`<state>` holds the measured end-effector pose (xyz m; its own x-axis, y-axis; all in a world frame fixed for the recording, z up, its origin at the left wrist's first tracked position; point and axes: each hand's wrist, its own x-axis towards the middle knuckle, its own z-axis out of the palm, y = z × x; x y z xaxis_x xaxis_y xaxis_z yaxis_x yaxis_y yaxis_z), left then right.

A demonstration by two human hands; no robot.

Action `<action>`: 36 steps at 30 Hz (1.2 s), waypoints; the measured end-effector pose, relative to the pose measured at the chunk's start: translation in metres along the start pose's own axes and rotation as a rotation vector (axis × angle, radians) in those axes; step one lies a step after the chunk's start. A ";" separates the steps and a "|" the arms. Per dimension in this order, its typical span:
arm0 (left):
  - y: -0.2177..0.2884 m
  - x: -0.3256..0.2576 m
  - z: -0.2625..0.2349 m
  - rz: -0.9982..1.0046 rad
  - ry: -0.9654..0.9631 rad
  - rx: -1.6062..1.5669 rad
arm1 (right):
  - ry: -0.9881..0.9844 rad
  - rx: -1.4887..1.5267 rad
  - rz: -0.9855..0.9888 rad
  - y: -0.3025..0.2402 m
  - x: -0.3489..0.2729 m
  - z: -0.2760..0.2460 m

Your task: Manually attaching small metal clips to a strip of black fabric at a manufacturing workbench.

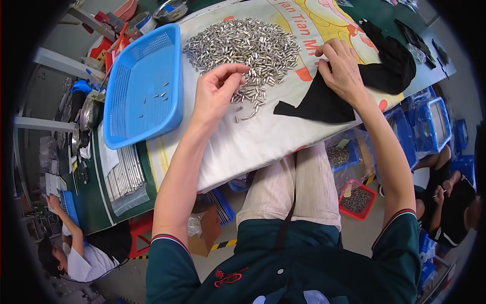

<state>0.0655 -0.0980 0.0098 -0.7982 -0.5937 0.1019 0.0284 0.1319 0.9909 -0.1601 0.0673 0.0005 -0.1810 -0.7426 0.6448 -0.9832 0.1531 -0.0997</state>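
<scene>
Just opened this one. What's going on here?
A person sits at a table spread with a printed cloth. Their left hand, thumb and forefinger close together, is at the near side of a heap of small metal pieces; whether it grips one is unclear. Their right hand, fingers bent, is by a black cloth. To the left, a blue basket holds only a few scattered pieces.

Bright light glints on metal pins [243, 48], and fisheye distortion bends the edges.
</scene>
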 end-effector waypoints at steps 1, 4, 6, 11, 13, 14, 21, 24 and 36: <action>0.000 -0.002 -0.002 0.016 0.002 -0.038 | 0.011 0.055 -0.028 -0.023 0.006 -0.005; 0.001 -0.003 -0.007 0.025 0.016 -0.061 | -0.158 0.387 -0.109 -0.085 0.014 -0.009; 0.001 -0.004 -0.012 -0.009 0.036 -0.047 | -0.250 0.423 -0.182 -0.117 0.015 -0.004; -0.003 0.000 -0.023 -0.022 0.028 -0.007 | -0.305 0.275 -0.305 -0.153 0.017 0.017; -0.003 0.000 -0.023 -0.006 0.002 0.025 | -0.314 0.166 -0.328 -0.157 0.014 0.024; -0.004 -0.001 -0.024 0.006 -0.004 0.049 | -0.317 0.163 -0.335 -0.160 0.013 0.026; -0.001 -0.025 -0.026 0.090 0.083 0.222 | -0.248 0.368 -0.159 -0.150 0.015 0.014; 0.000 -0.046 -0.020 0.158 0.107 0.468 | -0.258 0.384 -0.059 -0.138 0.019 0.004; -0.021 -0.064 -0.003 0.423 0.129 1.055 | -0.336 0.364 -0.094 -0.138 0.025 0.038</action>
<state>0.1178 -0.0646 -0.0170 -0.7756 -0.4122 0.4780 -0.2880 0.9050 0.3130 -0.0296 0.0028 0.0013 -0.0306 -0.9204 0.3897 -0.9297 -0.1170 -0.3493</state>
